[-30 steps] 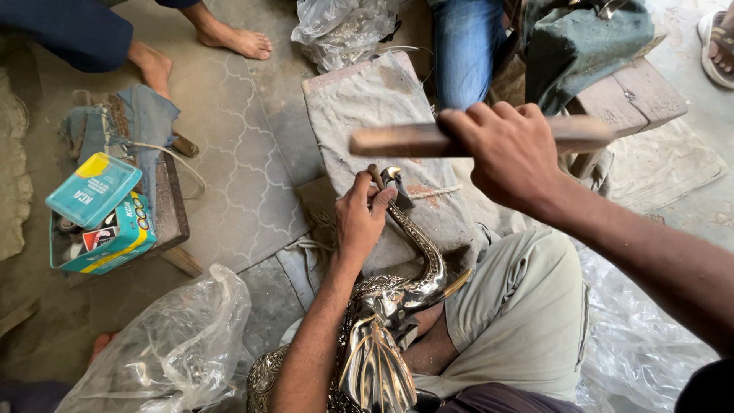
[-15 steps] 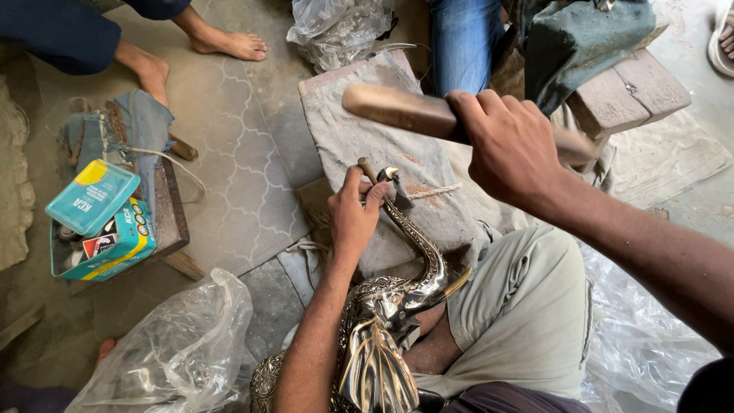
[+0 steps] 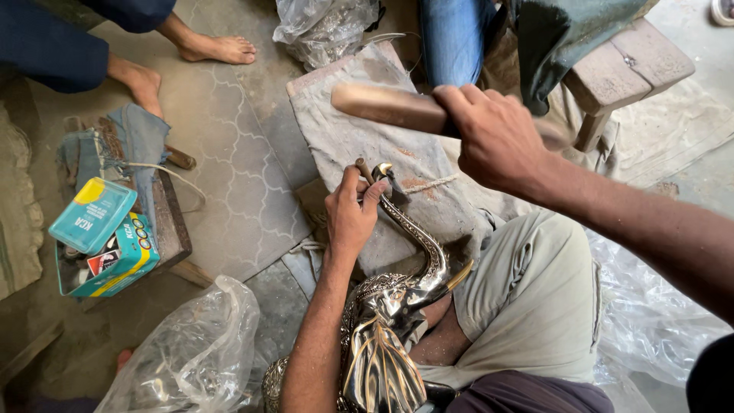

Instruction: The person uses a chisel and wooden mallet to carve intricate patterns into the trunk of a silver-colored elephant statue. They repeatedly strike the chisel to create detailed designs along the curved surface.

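Gripping a wooden mallet [image 3: 382,107], the right hand [image 3: 497,138] was closed tight around its handle end, with the pale rounded length of wood sticking out toward the left above a grey cloth pad [image 3: 344,138] spread on the tiled floor [image 3: 229,153]. The left hand [image 3: 350,218] sat lower, its fingers pinched together on a thin dark punch [image 3: 363,168] that stood tilted beside the raised tip of a metal elephant [image 3: 405,294]. That silver elephant figure lay in the person's lap, its patterned trunk curving up onto the near edge of the cloth pad and ending just beside the left thumb, while its broad shiny ear [image 3: 378,367] showed toward the bottom of the view. Beige trousers [image 3: 535,298] covered the person's leg to the right of the figure.

Near the left edge of the floor a teal box [image 3: 103,245] with its lid half open rested on a dark wooden block [image 3: 172,222], with a blue rag [image 3: 138,138] draped beside it. A crumpled clear plastic bag [image 3: 191,344] lay in the lower left. Bare feet [image 3: 218,47] of another person rested at the top left, and a wooden stool [image 3: 627,69] stood at the top right corner.
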